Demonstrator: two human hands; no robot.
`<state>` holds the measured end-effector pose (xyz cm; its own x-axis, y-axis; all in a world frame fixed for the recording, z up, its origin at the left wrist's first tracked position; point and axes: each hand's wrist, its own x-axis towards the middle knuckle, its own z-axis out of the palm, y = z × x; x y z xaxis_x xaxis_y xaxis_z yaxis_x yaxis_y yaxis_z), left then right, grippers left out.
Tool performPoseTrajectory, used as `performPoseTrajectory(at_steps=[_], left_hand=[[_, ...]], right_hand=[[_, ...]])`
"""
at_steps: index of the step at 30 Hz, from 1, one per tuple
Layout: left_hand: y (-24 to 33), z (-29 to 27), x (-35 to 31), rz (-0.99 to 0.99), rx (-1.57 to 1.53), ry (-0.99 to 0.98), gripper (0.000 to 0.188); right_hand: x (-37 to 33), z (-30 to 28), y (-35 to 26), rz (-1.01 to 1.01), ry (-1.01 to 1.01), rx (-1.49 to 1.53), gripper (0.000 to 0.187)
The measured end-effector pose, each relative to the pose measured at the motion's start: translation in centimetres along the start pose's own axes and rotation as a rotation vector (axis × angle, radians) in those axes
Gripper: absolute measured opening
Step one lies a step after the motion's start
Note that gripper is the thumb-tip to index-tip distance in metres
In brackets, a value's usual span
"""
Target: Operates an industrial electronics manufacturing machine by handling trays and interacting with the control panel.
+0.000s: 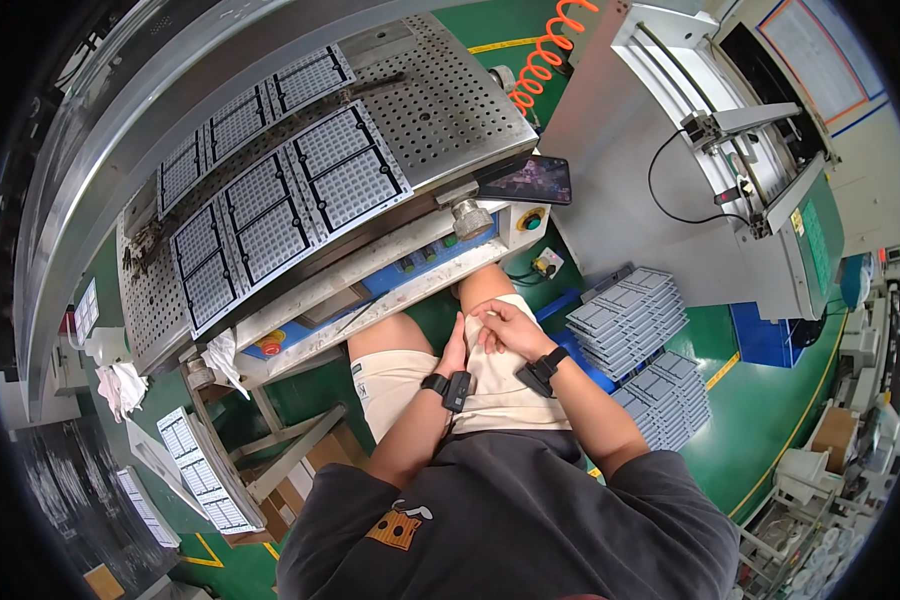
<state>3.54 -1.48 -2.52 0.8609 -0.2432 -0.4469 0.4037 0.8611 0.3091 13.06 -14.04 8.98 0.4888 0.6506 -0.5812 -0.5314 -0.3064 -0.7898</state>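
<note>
I am seated, and both hands rest in my lap on cream shorts. My left hand lies on its edge along the inner thigh, its fingers straight and nothing visible in it. Close beside it, my right hand lies loosely over the other thigh, fingers lightly bent and apart, without any object showing. Each wrist wears a black strap with a small dark device. In front of me, pale gridded panels with black lines lie in two rows on a perforated metal table. Neither hand touches them.
A lit phone sits at the table's right corner. Grey gridded panels are stacked on the floor at my right. A metal frame arches over the table's left. An orange coiled hose hangs behind; a grey machine stands at right.
</note>
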Motion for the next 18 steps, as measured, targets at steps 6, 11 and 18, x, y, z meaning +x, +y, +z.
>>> performPoseTrajectory(at_steps=[6, 11, 18], left_hand=[[1.1, 4.3, -1.2, -0.026, -0.015, 0.249, 0.068], [1.5, 5.1, -1.3, -0.035, -0.002, 0.304, 0.07], [1.0, 4.3, -0.8, -0.022, -0.013, 0.299, 0.073]], right_hand=[[0.0, 0.0, 0.1, -0.008, -0.01, 0.026, 0.022], [0.0, 0.0, 0.0, 0.004, -0.017, 0.047, 0.021], [0.0, 0.1, 0.0, -0.014, -0.006, 0.021, 0.021]])
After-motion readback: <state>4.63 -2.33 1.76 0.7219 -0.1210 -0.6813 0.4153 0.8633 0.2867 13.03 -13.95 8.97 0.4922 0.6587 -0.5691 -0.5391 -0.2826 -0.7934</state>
